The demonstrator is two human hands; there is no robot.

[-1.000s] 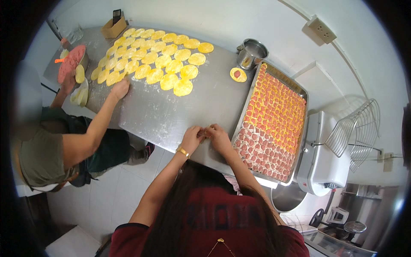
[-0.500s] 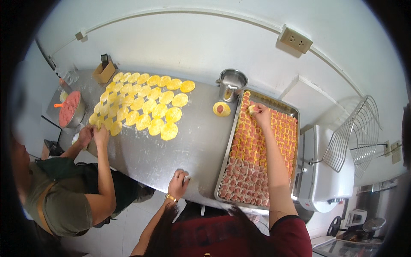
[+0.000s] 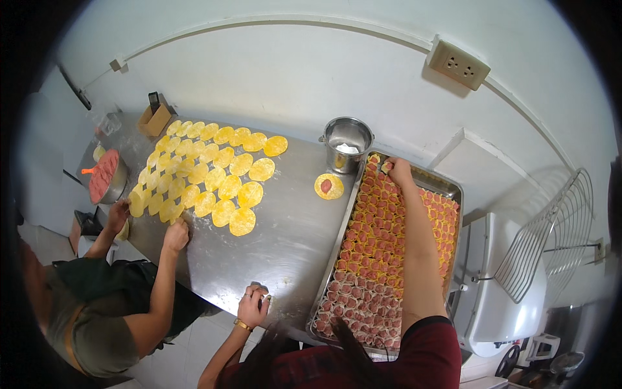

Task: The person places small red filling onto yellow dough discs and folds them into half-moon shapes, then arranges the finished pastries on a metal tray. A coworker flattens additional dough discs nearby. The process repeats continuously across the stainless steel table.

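My right hand [image 3: 400, 172] reaches over the far end of a large metal tray [image 3: 455, 189], its fingers closed on a small yellow-wrapped dumpling [image 3: 387, 166]. Rows of open-topped dumplings [image 3: 369, 240] with pink filling pack the tray; those at the near end have paler wrappers. My left hand [image 3: 253, 307] is closed near the table's front edge, around something small and pale that I cannot make out. Left of the tray lies a single round yellow wrapper [image 3: 337, 183] with a lump of pink filling [image 3: 326, 186] on it.
A metal pail [image 3: 348, 146] stands behind the tray. Yellow wrappers [image 3: 241, 222] cover the table's left part in rows. At far left, a co-worker's hands [image 3: 176, 235] touch them, beside a bowl of pink filling [image 3: 103, 178]. A white machine [image 3: 499, 285] and wire rack [image 3: 544, 233] stand right.
My right hand, with the dumpling, has shifted slightly toward the tray's far edge. The co-worker's hands have moved apart along the near wrappers. The view has tilted a little.
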